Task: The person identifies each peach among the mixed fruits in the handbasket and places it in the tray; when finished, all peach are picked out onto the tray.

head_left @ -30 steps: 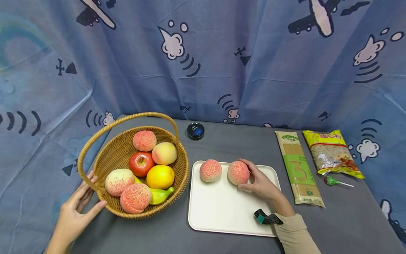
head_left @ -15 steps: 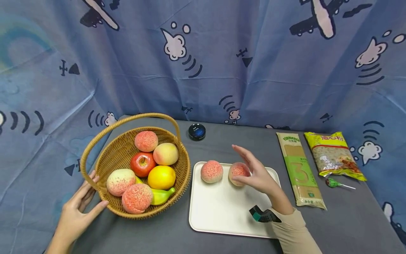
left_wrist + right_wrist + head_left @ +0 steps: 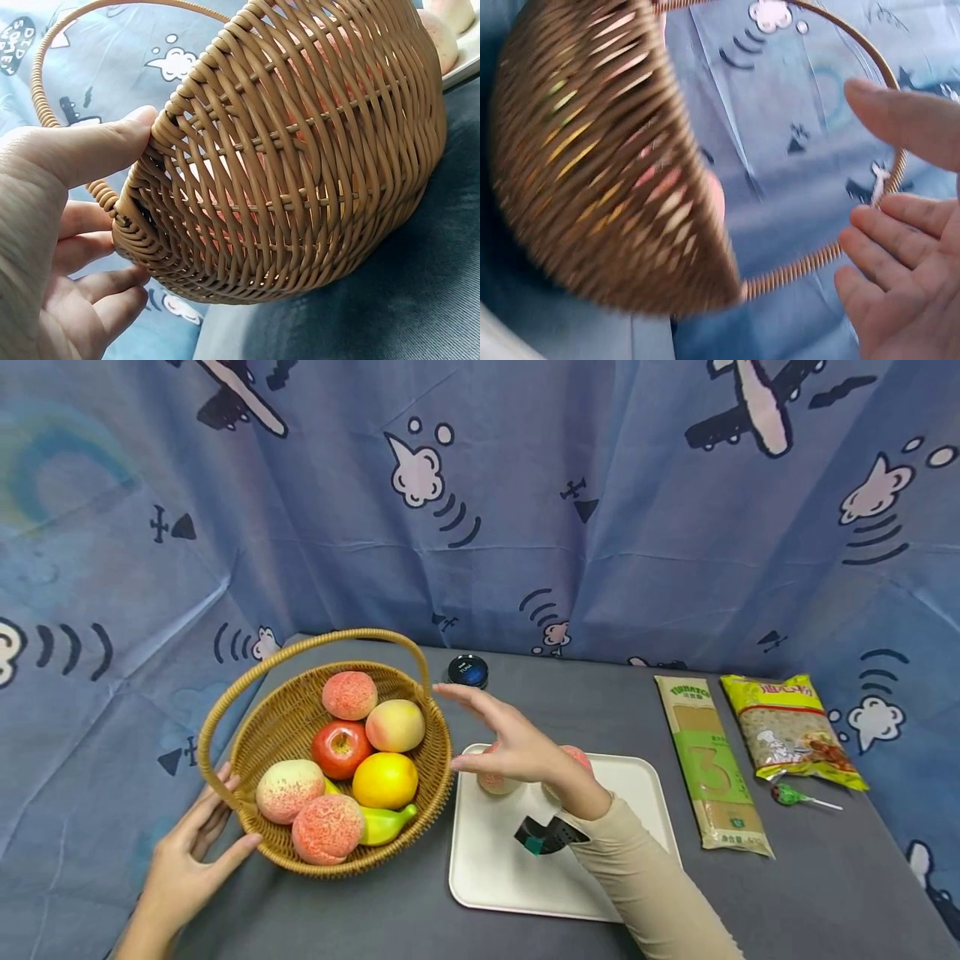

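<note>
Right hand (image 3: 517, 747) has let go of the tray peach (image 3: 577, 760), now empty, fingers straight, heading basket-ward (image 3: 427, 777); left hand (image 3: 191, 852) braces rim, fingers straight.

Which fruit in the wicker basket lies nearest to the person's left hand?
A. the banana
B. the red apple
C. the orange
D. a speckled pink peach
D: in the head view the speckled pink peach sits by the basket rim beside the left hand.
</note>
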`<state>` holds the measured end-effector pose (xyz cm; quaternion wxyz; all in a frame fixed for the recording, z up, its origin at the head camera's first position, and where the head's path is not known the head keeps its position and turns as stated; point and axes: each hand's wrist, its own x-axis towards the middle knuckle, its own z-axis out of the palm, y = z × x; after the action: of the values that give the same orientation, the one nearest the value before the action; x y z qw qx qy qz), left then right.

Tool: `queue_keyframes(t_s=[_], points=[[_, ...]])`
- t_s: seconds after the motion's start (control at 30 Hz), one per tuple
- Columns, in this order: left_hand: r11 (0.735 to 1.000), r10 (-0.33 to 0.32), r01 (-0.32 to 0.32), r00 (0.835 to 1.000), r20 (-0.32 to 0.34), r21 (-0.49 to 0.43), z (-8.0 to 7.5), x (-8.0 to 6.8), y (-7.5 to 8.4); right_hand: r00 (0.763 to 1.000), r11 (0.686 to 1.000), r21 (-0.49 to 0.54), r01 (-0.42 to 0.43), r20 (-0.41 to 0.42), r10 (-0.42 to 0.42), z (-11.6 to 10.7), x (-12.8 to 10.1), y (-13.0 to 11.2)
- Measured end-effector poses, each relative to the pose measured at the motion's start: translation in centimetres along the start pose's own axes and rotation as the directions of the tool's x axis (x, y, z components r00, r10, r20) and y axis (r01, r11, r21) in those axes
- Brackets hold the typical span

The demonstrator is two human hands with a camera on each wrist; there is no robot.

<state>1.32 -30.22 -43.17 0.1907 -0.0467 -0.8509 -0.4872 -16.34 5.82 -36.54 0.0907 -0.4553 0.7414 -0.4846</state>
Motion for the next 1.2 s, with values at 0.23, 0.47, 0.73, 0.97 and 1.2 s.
queue_keyframes(t_s=[0.23,0.47,0.73,0.97,1.2], points=[[0.999,0.032,-0.032,0.999,-0.006,-0.002,-0.1,0.1,0.1,0.998,0.999,-0.038,0.028,0.057,-0.026,1.9,6.2,-1.6],[0.999,0.053,-0.053,0.999,-0.003,-0.004,-0.2,0.1,-0.2,0.991,0.997,0.030,-0.068,0.120,0.064,4.0,11.5,-1.4],[0.999,0.051,-0.051,0.999,0.006,0.004,-0.1,0.1,-0.3,0.969,0.978,0.007,-0.209,0.136,0.206,6.1,15.0,1.2],[0.998,0.057,-0.057,0.998,0.010,-0.003,0.0,-0.1,-0.4,0.949,0.957,-0.109,-0.268,0.142,0.282,6.9,15.4,3.3],[0.997,0.078,-0.078,0.997,-0.003,0.000,-0.2,0.2,-0.7,0.938,0.931,-0.229,-0.285,0.131,0.320,7.3,15.5,4.2]])
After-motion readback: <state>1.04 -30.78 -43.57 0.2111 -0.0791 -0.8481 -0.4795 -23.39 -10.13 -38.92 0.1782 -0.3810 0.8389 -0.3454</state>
